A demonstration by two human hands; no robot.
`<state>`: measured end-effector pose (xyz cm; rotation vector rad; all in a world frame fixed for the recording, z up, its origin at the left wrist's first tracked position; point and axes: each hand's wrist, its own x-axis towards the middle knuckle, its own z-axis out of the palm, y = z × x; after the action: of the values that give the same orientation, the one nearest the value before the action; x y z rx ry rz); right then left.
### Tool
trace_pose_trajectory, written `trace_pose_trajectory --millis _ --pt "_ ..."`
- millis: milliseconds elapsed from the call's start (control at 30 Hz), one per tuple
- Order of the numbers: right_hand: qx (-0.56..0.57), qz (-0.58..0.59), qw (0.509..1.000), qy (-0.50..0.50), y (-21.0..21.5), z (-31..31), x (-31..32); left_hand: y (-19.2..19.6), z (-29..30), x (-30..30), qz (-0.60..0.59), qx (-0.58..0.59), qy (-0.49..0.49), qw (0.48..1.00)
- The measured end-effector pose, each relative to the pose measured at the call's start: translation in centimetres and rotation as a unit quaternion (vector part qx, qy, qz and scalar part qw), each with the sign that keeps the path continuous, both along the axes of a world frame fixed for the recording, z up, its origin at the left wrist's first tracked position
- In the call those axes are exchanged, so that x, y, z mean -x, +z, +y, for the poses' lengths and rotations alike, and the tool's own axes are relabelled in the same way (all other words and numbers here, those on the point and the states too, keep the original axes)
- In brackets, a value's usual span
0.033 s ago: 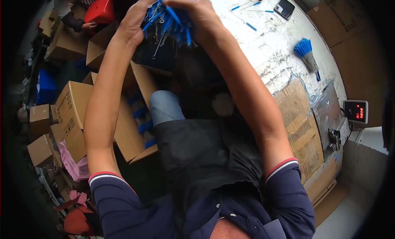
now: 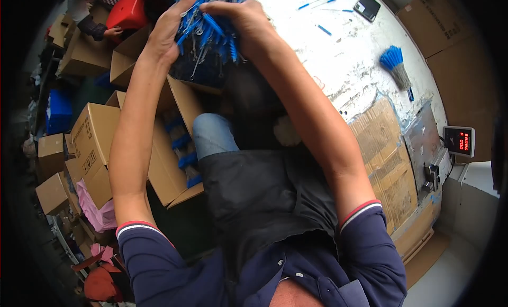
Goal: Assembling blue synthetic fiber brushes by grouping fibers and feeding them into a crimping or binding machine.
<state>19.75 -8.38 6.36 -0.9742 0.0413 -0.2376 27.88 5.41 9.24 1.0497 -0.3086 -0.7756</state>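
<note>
A thick bundle of thin wire brushes with blue bristles and looped wire ends (image 2: 206, 29) is held up at the top edge of the head view. My left hand (image 2: 168, 37) is closed round its left side. From the right, my right hand (image 2: 248, 21) grips it with the thumb laid across. Some brushes stick out below at odd angles. The fingers' far sides and the bundle's top are cut off or hidden. On the white table to the right lies a second, neater bunch of blue brushes (image 2: 392, 61).
Loose brushes (image 2: 325, 30) and a black device (image 2: 366, 8) lie on the table (image 2: 338, 58). Flattened cardboard (image 2: 389, 164) and a red-lit display (image 2: 459, 141) are at right. An open carton (image 2: 169, 175) with blue bundles stands by my knee. Another person's hand (image 2: 113, 33) touches a red stool (image 2: 127, 11).
Both hands and the brush bundle have shifted slightly to the left together. The grip looks the same.
</note>
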Motion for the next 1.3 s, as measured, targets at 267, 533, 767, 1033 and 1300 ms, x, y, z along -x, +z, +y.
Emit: trace_pose_trajectory --millis 267,533,767,1033,1300 --pt "-0.108 0.092 0.99 0.019 -13.5 8.2 -0.8 -15.5 8.8 0.0 0.086 -0.081 0.087 0.989" --pt "-0.259 0.251 0.928 0.096 -27.2 5.0 0.3 -27.4 4.5 -1.5 0.154 -0.146 0.024 0.977" --pt "-0.278 0.288 0.915 -0.042 -36.4 -0.7 2.5 -33.9 -4.2 -4.5 0.011 -0.245 -0.135 0.96" --pt "-0.286 0.353 0.86 -0.233 -39.2 -0.5 1.4 -40.0 -7.7 -7.3 -0.078 -0.329 -0.276 0.9" --pt "-0.286 0.338 0.87 -0.214 -42.3 -0.3 -0.6 -47.0 -7.9 -9.9 -0.074 -0.246 -0.347 0.902"
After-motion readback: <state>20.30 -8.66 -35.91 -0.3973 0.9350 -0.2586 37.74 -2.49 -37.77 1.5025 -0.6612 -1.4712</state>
